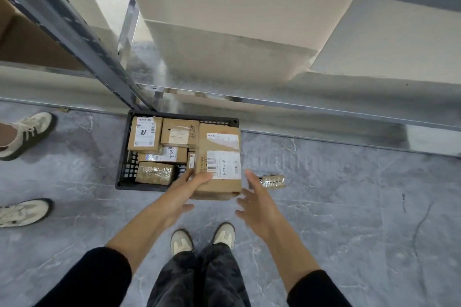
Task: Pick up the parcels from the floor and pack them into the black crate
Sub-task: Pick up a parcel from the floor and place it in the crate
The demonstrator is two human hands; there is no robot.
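The black crate (122,160) stands on the grey floor against the shelving and holds several brown parcels, among them a labelled one (144,135) at its far left and a taped one (154,173) at the front. A large cardboard box (219,142) lies along the crate's right side and overhangs its front right corner. My left hand (185,192) has its fingertips on that box's near left corner. My right hand (257,204) hovers just right of the box, fingers spread, holding nothing. A small taped parcel (273,181) lies on the floor beyond my right hand.
A grey metal shelf upright (74,32) slants down to the crate's far edge. Big pale cartons (224,20) fill the shelves above the crate. Another person's two shoes (27,132) stand at the left edge. My own shoes (182,242) are just behind the crate.
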